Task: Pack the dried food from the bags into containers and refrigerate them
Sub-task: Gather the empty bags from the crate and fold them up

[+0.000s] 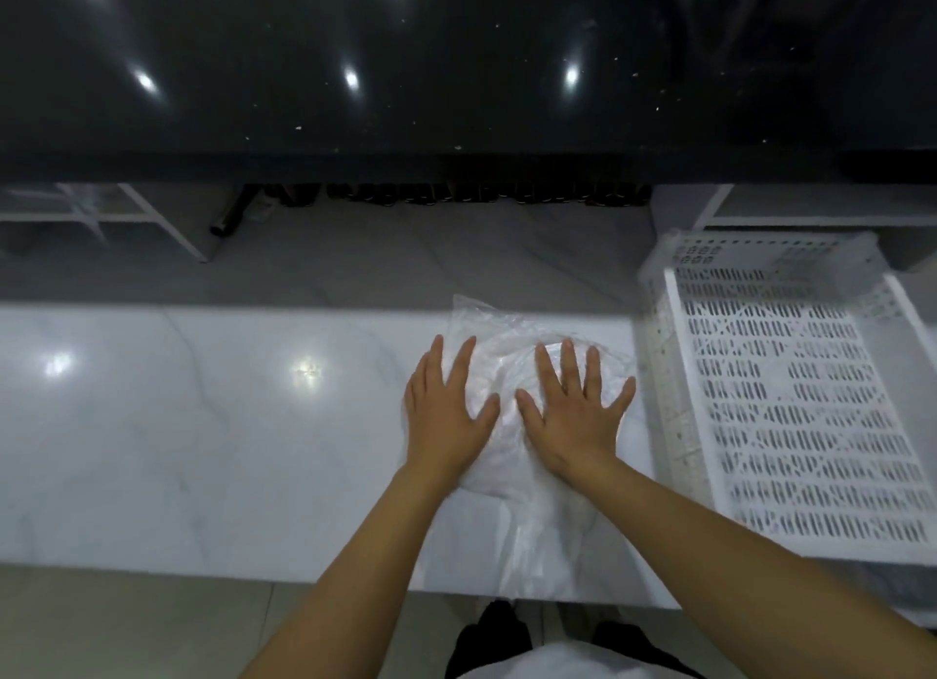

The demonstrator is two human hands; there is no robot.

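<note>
On the worktop (203,425) both hands — left (448,414), right (573,414) — press flat, fingers spread, on a thin bag (512,333) — probably light, limp, slippery, best pinched at an edge.

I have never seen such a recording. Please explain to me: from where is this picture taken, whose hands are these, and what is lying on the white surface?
There is one picture only, taken by a camera worn on a person's head, looking forward and down. No machine appears: the two bare arms belong to that person. The left hand and the right hand lie flat with straight, spread fingers, pressing on a clear plastic bag that looks flattened. Nothing is gripped. The bag lies on a white marble-like counter, and its near end hangs a little over the front edge. To the right stands a white perforated plastic crate, which appears to hold nothing. I cannot see any dried food here.
</note>
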